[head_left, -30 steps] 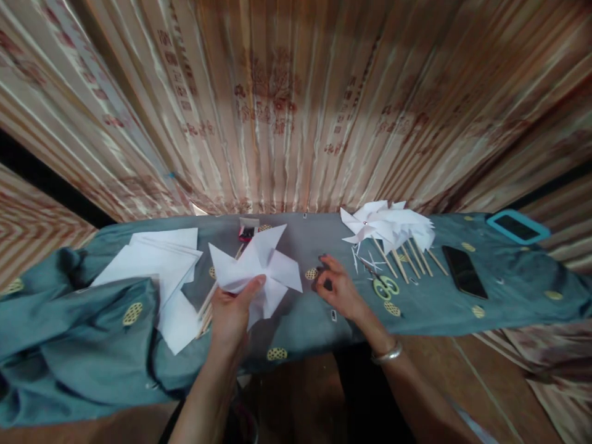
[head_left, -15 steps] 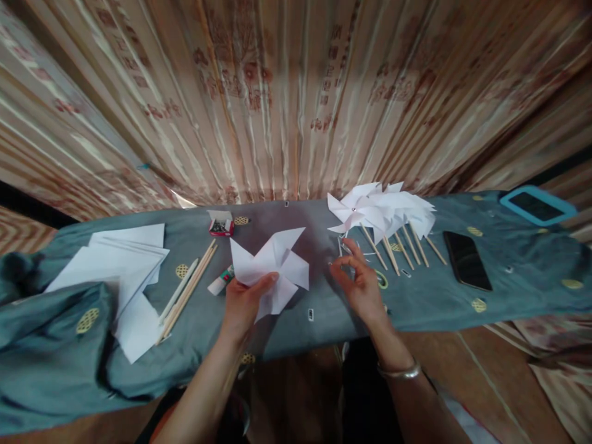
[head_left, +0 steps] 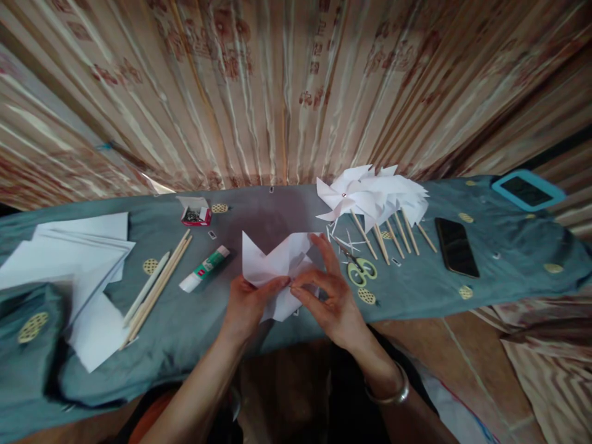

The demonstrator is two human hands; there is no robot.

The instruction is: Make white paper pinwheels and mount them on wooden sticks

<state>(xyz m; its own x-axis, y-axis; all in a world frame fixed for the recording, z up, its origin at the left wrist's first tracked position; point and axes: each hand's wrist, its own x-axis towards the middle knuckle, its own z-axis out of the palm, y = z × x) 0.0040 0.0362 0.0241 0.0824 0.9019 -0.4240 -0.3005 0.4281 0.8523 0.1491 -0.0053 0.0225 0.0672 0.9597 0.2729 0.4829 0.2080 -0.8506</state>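
Pinwheel (head_left: 264,262), white paper, held between left and right fingers, over grey-green cloth (head_left: 416,296). Pinched near its middle by left hand (head_left: 244,308), with thumb flat on the front, tip close to the hub; remaining left fingers mostly hidden behind paper. Right hand (head_left: 340,302) in from the right, with thumb and index tips pressed together at the hub, right beside left thumb tip; can't tell what, if anything, sits between, too small. Other right fingers spread, raised along the right-hand blades.

Left of left fingers, near but apart: glue stick (head_left: 204,269), white and green, lying aslant. Farther left: wooden sticks (head_left: 158,287) side by side, with pale pointed rod (head_left: 147,288) alongside. Well left of left fingers: overlapping paper sheets (head_left: 87,265), partly under a fold of cloth. Ahead and left: small open box (head_left: 197,214), red-sided, flap up, with small metal pieces inside.

Just right of right fingers: scissors (head_left: 362,271), green handles, blades toward paper scraps (head_left: 346,240). Ahead and right: stick-mounted pinwheels (head_left: 351,188), overlapping, handles toward the near side. Farther right: black phone (head_left: 457,248), lying flat, then blue-framed tablet (head_left: 528,190), well apart from right fingers. Behind right fingers, on the wrist: silver bangle (head_left: 395,394). Ahead of all fingers, past the cloth: patterned curtain (head_left: 259,123), hanging in pleats
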